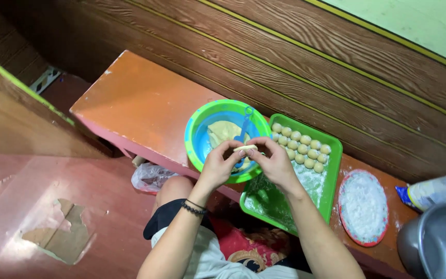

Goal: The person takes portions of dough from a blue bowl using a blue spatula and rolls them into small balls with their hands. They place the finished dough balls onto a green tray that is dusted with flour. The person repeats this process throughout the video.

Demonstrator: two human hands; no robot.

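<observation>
Pinching a small pale piece of dough [245, 148] between both sets of fingertips: the left hand [218, 165] and right hand [274, 163] are meeting over the near rim of the round blue-and-green plastic bowl [194, 135], thumbs and forefingers pressed onto the piece from either end.

Item, bowl: holding a larger mass of yellowish dough [221, 132] and a blue plastic spoon [243, 129]; sitting at the front edge of the orange-painted wooden bench [140, 103] and appearing to overhang it slightly. Risk: a downward nudge from the wrists could be tipping it toward the lap.

Item, green rectangular plastic tray [334, 175]: floured, carrying rows of small rolled dough balls [300, 145] at its far end; its near corner is projecting past the bench's front edge. Risk: an elbow or knee lifting could be upsetting it.

Item, round red-rimmed plate of white flour [363, 206]: lying toward the bench's right end, near a grey metal pot [440, 248] and a plastic packet [440, 188].

Risk, piece: the grip is light; slipping would likely be dropping it into the bowl or onto the lap.

Room: the bench's left half is lying bare; the right end is crowded; a dark wooden wall [336, 77] is closing off the back edge.
</observation>
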